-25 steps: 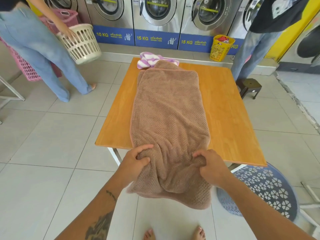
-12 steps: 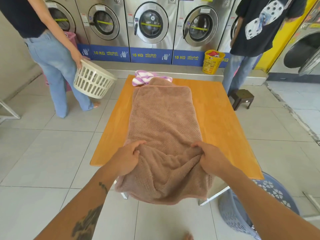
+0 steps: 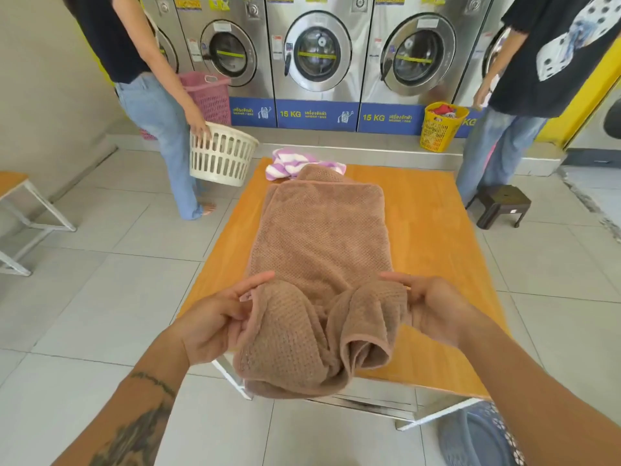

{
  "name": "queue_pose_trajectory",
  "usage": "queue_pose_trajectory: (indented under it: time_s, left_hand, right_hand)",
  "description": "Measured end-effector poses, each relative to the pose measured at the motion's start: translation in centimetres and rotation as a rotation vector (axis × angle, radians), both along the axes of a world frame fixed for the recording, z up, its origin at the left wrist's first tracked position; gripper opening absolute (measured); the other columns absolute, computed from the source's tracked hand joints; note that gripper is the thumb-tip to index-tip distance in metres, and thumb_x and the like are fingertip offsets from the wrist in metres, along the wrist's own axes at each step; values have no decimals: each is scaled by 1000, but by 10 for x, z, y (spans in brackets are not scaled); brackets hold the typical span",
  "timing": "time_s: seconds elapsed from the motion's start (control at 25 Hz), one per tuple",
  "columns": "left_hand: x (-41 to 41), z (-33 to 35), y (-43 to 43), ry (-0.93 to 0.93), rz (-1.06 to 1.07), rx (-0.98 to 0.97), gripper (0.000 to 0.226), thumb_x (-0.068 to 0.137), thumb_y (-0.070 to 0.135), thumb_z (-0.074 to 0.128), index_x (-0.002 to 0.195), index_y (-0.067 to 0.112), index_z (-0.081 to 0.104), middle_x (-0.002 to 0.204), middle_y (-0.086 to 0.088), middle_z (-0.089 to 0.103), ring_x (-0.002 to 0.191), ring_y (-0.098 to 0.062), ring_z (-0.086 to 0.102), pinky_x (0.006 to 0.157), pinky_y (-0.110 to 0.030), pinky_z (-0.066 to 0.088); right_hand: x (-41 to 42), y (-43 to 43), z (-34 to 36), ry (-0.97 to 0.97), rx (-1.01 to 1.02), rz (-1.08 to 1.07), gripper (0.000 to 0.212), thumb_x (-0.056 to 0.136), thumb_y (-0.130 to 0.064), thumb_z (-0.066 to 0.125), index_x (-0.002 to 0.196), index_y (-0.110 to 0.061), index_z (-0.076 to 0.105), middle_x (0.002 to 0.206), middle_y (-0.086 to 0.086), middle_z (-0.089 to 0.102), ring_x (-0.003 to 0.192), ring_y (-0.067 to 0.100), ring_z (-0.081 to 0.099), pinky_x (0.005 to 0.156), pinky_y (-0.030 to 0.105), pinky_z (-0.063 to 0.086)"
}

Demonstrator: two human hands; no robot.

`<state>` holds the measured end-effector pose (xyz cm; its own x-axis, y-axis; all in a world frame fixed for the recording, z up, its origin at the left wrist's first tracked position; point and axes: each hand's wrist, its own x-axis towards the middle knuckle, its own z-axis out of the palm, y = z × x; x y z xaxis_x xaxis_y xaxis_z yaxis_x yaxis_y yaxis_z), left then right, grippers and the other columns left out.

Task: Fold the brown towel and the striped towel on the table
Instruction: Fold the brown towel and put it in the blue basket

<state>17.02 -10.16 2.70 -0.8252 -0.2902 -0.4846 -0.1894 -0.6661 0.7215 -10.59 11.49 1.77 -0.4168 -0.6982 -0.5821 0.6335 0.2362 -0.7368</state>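
Mid-fold on the brown towel (image 3: 319,237): it lay lengthwise down the middle of the wooden table (image 3: 433,230), already doubled into a long strip, far end squared off near the striped towel (image 3: 289,163). The near end hung off the table edge toward me, bunched and curled. My left hand (image 3: 218,317) pinched the near-left edge between thumb and fingers, index finger stretched out along the top. My right hand (image 3: 437,307) did the same at the near-right edge, thumb on the upper side, fingers tucked beneath the cloth. Both grips were light pinches on the hem, not fists. The cloth between my hands sagged into two rolls, so the near edge wasn't tensioned. Step in hand, as I judged it: lifting the near end to carry it over to the far end for the crosswise half-fold. Next move called for pulling my hands apart to flatten the sag, raising the end clear of the table edge, then laying it forward so the corners met the far corners. Risk: uneven pull would skew the strip. The striped towel sat crumpled at the far-left table edge, purple and white, touching the brown one's far end and untouched by me; it came after. Two other people stood by the washing machines (image 3: 316,55), well apart from the table.
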Motion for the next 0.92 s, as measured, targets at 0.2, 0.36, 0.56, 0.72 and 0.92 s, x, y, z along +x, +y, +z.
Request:
queue_pose_trajectory:
  time_s: [0.2, 0.36, 0.56, 0.72, 0.92]
  left_hand:
    - [-19, -12, 14, -191, 41, -791, 54, 86, -16, 56, 102, 32, 76, 113, 3, 70, 98, -16, 69, 70, -24, 57]
    - [-31, -21, -11, -288, 109, -1393, 16, 85, 11, 67, 79, 26, 69, 88, 5, 59, 81, -12, 57, 70, -28, 47]
    - [-69, -4, -54, -229, 319, -1205, 18, 94, 16, 61, 77, 22, 61, 79, 3, 59, 74, -14, 54, 60, -15, 44]
    - [-117, -44, -124, -649, 98, -728, 29, 96, 40, 60, 89, 13, 69, 94, -11, 71, 90, -33, 66, 85, -43, 58]
    - [-148, -65, -158, -790, -50, -461, 59, 92, 63, 44, 96, 7, 64, 72, -10, 60, 63, -24, 53, 59, -31, 44]
  right_hand:
    - [-5, -4, -18, 975, 3, 357, 50, 85, 15, 57, 110, -25, 70, 118, -4, 67, 98, 2, 66, 76, 21, 54]
    - [-12, -17, -17, 1743, 108, 366, 24, 76, -11, 55, 93, -20, 69, 102, -2, 53, 96, 18, 49, 74, 33, 45]
    - [-30, -61, -5, 1231, 128, 94, 7, 82, -8, 49, 78, -2, 49, 70, 7, 49, 62, 17, 42, 56, 35, 33]
    - [-75, -95, -28, 332, 480, 130, 37, 82, -21, 59, 109, 4, 67, 104, 24, 72, 95, 39, 69, 88, 55, 57]
    - [-89, -121, -46, 527, 815, 227, 52, 93, -46, 54, 110, 3, 60, 91, 17, 67, 83, 32, 65, 75, 41, 55]
